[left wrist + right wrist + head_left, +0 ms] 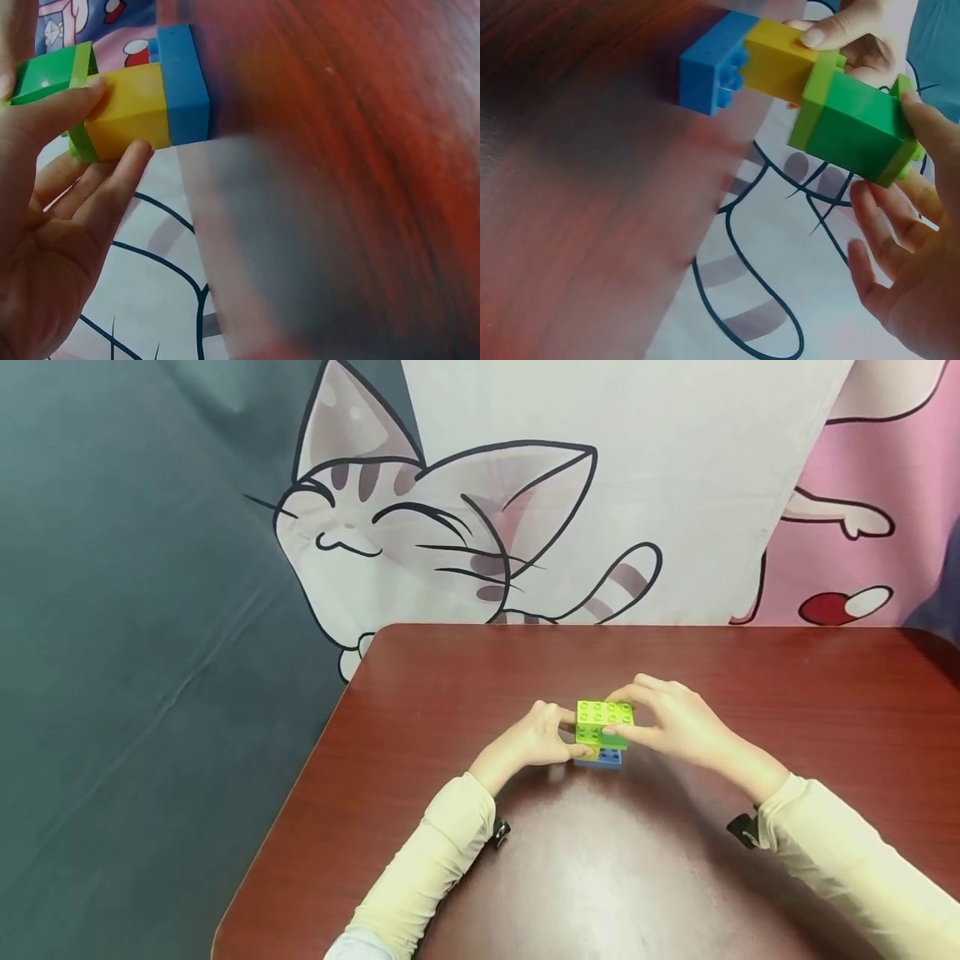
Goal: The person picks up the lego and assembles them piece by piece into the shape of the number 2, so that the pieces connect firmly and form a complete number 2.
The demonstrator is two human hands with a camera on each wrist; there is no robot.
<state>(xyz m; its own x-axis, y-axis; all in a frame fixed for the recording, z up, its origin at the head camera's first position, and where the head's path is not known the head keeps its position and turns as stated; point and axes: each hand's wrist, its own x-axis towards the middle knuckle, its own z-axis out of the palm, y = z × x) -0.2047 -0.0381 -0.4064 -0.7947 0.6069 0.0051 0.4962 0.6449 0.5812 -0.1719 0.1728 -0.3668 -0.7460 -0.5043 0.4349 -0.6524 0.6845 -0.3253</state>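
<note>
A stack of toy building blocks stands on the table. At its base is a blue block (611, 758), its studs bare on the right half. A yellow block (131, 109) sits on the blue one's left part, and a thin light-green block (810, 120) lies over the yellow. Above that come a green block (861, 120) and a studded light-green top block (604, 711). My left hand (536, 737) pinches the yellow block from the left, thumb in front. From the right, my right hand (678, 722) holds the light-green top block between thumb and fingers.
The reddish-brown wooden table (360, 827) has its far edge just behind the blocks. Beyond it hangs a cloth printed with a cartoon cat (390, 543). Dark bands (744, 831) sit at both sleeve cuffs.
</note>
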